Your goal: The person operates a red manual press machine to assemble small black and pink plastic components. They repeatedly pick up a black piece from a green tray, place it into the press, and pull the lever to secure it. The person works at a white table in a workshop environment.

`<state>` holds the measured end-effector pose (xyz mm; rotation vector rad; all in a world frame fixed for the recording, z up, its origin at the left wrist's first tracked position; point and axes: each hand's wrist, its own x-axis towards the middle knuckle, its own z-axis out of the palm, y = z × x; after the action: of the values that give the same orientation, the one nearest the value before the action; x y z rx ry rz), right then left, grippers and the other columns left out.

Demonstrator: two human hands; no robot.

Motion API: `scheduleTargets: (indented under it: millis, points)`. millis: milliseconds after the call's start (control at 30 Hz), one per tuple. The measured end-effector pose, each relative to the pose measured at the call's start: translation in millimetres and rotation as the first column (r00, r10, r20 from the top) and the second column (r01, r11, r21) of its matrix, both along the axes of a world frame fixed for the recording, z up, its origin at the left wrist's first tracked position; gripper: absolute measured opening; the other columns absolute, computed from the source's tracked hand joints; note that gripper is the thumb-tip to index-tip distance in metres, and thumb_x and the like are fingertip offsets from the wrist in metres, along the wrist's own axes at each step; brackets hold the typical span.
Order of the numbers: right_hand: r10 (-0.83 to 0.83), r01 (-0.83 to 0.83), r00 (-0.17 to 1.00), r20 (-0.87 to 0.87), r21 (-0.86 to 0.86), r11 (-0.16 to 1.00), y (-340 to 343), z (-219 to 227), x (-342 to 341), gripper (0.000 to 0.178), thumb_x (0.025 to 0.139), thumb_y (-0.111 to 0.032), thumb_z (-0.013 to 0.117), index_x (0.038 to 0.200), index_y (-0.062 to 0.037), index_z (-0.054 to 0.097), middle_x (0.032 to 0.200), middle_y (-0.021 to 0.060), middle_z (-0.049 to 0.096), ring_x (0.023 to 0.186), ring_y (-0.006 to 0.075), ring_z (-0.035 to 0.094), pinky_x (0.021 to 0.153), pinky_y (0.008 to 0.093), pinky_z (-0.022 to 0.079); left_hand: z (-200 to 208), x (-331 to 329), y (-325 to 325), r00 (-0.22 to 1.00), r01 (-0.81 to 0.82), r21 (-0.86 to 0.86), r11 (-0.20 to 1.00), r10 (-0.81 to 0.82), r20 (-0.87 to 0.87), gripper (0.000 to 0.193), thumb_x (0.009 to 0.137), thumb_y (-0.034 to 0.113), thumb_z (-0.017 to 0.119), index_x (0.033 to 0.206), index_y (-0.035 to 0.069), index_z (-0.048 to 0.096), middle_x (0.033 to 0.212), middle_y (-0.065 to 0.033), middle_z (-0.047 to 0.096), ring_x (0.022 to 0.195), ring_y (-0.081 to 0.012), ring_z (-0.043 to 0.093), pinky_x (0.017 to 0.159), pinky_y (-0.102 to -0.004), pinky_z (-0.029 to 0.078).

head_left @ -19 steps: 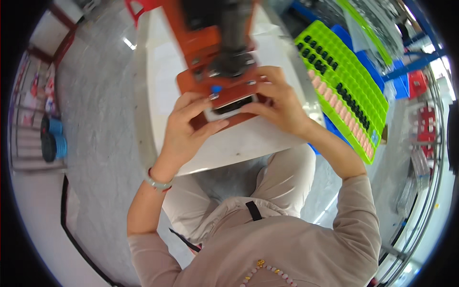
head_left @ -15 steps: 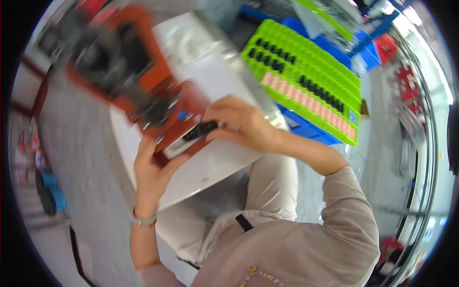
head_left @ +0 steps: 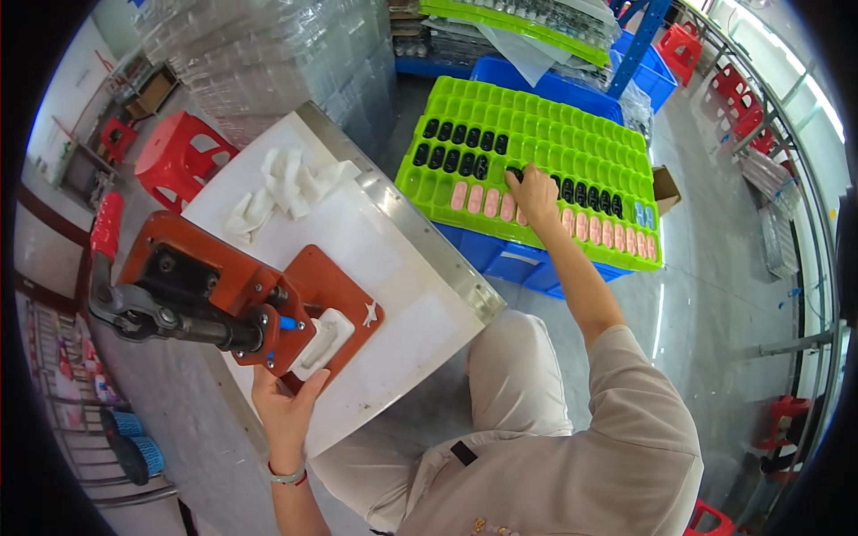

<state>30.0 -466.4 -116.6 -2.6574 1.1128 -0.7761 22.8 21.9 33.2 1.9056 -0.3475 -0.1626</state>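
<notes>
An orange-red hand press (head_left: pixel 214 295) with a dark lever stands on the white table. Below its head sits a white holder (head_left: pixel 326 339) with a long hollow and no black piece in it. My left hand (head_left: pixel 288 406) is closed on the press's near edge, thumb beside the holder, other fingers partly hidden. My right hand (head_left: pixel 534 195) reaches to the light-green tray (head_left: pixel 536 107). Its fingertips are pinched at a small black oval piece (head_left: pixel 515 172), partly covered by the hand. Rows of black pieces and pink oval pieces (head_left: pixel 492 203) lie in the tray's hollows.
The tray rests on a blue crate (head_left: pixel 496 255). A crumpled white cloth (head_left: pixel 290 188) lies on the white table (head_left: pixel 402 330), which has a metal edge. Behind stand a red stool (head_left: pixel 179 156) and wrapped stacks (head_left: pixel 277 71). Two blue pieces (head_left: pixel 644 213) sit at the tray's right end.
My right hand has moved from the press's holder, where it held a black piece, right and away to the tray. My left hand stays at the press. The view has shifted.
</notes>
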Motion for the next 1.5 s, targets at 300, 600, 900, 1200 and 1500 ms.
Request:
scheduleTargets:
  millis: [300,600,900,1200,1500]
  points:
    - [0.04,-0.034,0.996,-0.078,0.072,0.997,25.6,18.2,39.5,0.059,0.08,-0.058,0.066,0.086,0.0007,0.067,0.084,0.0235,0.068,0.08,0.0362,0.068,0.067,0.0437,0.054,-6.7,-1.4,3.3,0.999,-0.023,-0.048,0.999,0.02,-0.047,0.045,0.072,-0.002,0.079,0.113,0.0,0.062,0.117,-0.007,0.058,0.107,-0.0174,0.057,0.093,-0.0315,0.044]
    - [-0.015,0.067,0.993,-0.117,0.45,0.89,-4.8,6.8,78.9,0.039,0.071,-0.035,0.076,0.084,0.0012,0.072,0.083,0.0208,0.07,0.086,0.0349,0.069,0.076,0.0423,0.055,-2.9,1.9,-4.3,0.996,0.039,-0.029,0.999,-0.036,0.078,0.05,0.069,0.001,0.082,0.115,-0.002,0.061,0.119,-0.0093,0.058,0.105,-0.0179,0.058,0.092,-0.0318,0.046]
    - [0.525,-0.669,0.695,0.491,0.176,0.722,129.9,144.5,-2.3,0.008,0.088,-0.006,0.066,0.092,0.0002,0.062,0.065,0.0071,0.057,0.052,0.0099,0.05,0.049,0.0275,0.04,-15.1,8.5,17.6,0.969,0.014,0.152,0.988,-0.051,0.243,0.042,0.066,0.018,0.087,0.096,0.0,0.063,0.085,-0.0071,0.053,0.078,-0.0194,0.053,0.069,-0.028,0.045]
    - [0.969,-0.939,0.211,-0.132,-0.303,0.163,268.2,167.9,-47.0,0.031,0.072,-0.001,0.068,0.102,-0.0001,0.062,0.094,0.0108,0.057,0.078,0.0266,0.06,0.064,0.0351,0.05,-16.9,7.8,12.4,0.95,0.057,-0.02,0.998,-0.048,0.308,0.053,0.061,0.019,0.089,0.106,0.003,0.065,0.088,-0.0069,0.058,0.078,-0.0197,0.055,0.064,-0.03,0.047]
    - [0.961,-0.921,0.277,0.01,-0.28,0.269,285.9,140.5,-40.7,0.032,0.074,0.0,0.064,0.106,-0.0004,0.065,0.092,0.0084,0.055,0.073,0.0221,0.059,0.06,0.0328,0.05,-20.6,9.3,9.5,0.919,0.033,0.003,0.999,-0.031,0.393,0.042,0.069,0.023,0.084,0.104,0.004,0.07,0.089,-0.0074,0.061,0.081,-0.0232,0.056,0.069,-0.0337,0.048]
